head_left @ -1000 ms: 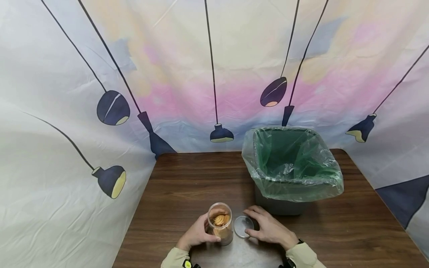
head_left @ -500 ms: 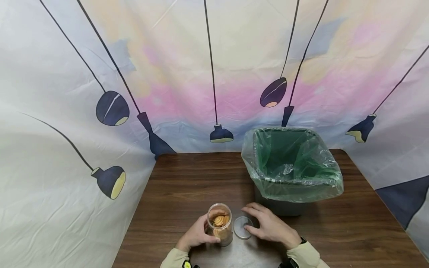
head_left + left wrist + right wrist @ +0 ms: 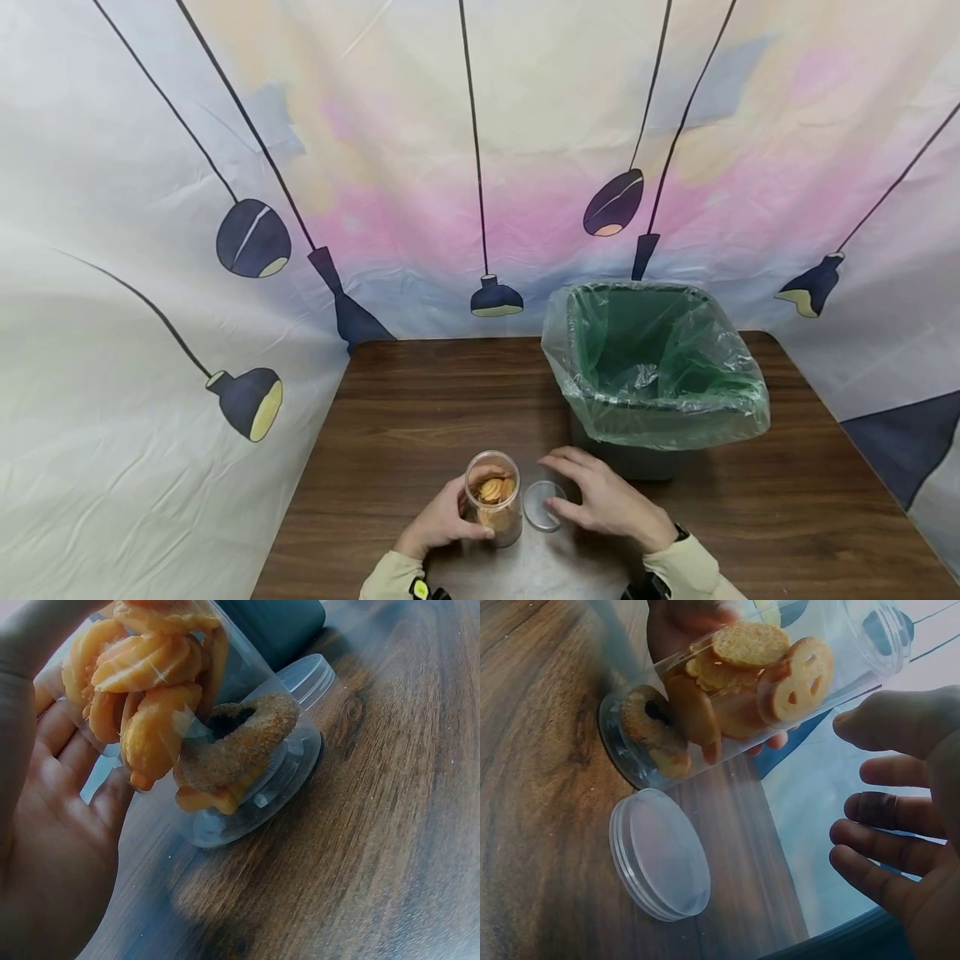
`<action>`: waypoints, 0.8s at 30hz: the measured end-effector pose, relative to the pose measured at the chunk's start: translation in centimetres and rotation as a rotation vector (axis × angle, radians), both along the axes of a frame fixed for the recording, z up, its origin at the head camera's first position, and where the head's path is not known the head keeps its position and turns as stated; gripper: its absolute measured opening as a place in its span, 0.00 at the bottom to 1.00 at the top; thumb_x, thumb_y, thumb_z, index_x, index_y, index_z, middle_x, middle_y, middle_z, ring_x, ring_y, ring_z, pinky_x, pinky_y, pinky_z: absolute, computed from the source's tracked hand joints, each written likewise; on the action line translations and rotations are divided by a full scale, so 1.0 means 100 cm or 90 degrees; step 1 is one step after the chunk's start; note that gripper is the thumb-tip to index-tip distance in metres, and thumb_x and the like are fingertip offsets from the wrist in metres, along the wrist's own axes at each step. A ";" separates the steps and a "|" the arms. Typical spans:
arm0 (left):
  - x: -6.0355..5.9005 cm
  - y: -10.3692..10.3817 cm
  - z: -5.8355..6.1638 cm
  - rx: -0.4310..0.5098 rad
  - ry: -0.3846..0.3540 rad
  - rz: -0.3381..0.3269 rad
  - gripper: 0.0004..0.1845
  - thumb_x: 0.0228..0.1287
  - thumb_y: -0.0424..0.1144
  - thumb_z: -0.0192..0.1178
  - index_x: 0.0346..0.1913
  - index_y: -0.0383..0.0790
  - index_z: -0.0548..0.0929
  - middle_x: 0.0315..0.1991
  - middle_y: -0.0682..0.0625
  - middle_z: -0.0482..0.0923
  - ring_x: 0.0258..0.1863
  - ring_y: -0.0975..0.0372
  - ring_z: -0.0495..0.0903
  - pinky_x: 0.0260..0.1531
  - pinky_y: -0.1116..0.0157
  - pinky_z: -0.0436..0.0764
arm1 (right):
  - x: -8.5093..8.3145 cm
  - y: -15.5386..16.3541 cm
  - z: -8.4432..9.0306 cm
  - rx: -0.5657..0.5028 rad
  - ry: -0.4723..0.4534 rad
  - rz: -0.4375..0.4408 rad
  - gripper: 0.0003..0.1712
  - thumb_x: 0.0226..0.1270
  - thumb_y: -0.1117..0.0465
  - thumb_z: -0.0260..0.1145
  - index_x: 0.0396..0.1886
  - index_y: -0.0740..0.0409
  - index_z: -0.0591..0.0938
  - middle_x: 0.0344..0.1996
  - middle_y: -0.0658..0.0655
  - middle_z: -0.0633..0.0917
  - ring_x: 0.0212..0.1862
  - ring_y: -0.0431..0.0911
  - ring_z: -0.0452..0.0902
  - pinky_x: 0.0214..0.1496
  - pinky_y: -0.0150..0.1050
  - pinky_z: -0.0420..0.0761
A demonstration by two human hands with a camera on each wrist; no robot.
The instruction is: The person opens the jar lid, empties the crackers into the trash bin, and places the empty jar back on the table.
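Between the hands: a clear plastic jar (image 3: 492, 498) stands upright on the table (image 3: 420, 417), lidless, round-walled and smooth, packed with golden ridged cookies (image 3: 150, 682) and one brown sugared ring (image 3: 236, 746) at the bottom.
Left hand (image 3: 438, 525): curled round the jar's left side, palm and fingers against the wall, gripping it.
Lid (image 3: 543, 505): a shallow, round, translucent plastic cap lying flat on the table, just right of the jar and apart from it; its threaded rim shows in the right wrist view.
Right hand (image 3: 603, 502): spread over the lid's right edge with fingers loosely extended; the right wrist view shows them raised off the lid and holding nothing.
Beyond the right hand: a dark, square-mouthed bin (image 3: 652, 375) lined with a crinkled green plastic bag, standing on the table.
Surface: dark brown wood-grain table, faintly glossy near the person.
Room: a creased fabric backdrop (image 3: 480, 150) in pale pastel washes, printed with dark hanging lamps, wraps round the table on three sides.
Sleeves: pale, at both wrists.
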State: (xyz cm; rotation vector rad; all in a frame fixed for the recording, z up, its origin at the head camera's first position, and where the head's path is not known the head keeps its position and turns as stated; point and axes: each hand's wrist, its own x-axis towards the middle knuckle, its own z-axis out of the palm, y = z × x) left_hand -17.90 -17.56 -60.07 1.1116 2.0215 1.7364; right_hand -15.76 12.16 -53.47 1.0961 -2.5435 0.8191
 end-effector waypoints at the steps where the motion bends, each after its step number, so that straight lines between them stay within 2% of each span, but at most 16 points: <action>1: 0.000 0.000 0.000 -0.001 0.001 0.001 0.41 0.50 0.31 0.74 0.69 0.43 0.67 0.64 0.46 0.72 0.61 0.62 0.73 0.61 0.68 0.71 | 0.000 0.000 0.001 -0.002 0.006 0.002 0.28 0.57 0.53 0.73 0.58 0.51 0.79 0.52 0.51 0.80 0.52 0.43 0.78 0.49 0.41 0.82; 14: -0.002 -0.001 -0.001 -0.002 0.004 -0.001 0.41 0.51 0.31 0.73 0.69 0.42 0.67 0.64 0.46 0.72 0.61 0.62 0.73 0.61 0.67 0.72 | -0.001 0.000 0.012 -0.045 0.042 0.020 0.30 0.56 0.56 0.74 0.59 0.51 0.78 0.53 0.51 0.80 0.53 0.43 0.78 0.49 0.42 0.82; 24: 0.001 -0.001 -0.001 -0.010 -0.032 0.004 0.41 0.50 0.31 0.73 0.69 0.44 0.67 0.64 0.46 0.72 0.61 0.62 0.73 0.61 0.67 0.71 | 0.003 0.000 0.025 -0.067 0.069 0.043 0.28 0.60 0.55 0.71 0.60 0.51 0.77 0.53 0.51 0.80 0.53 0.43 0.78 0.49 0.40 0.81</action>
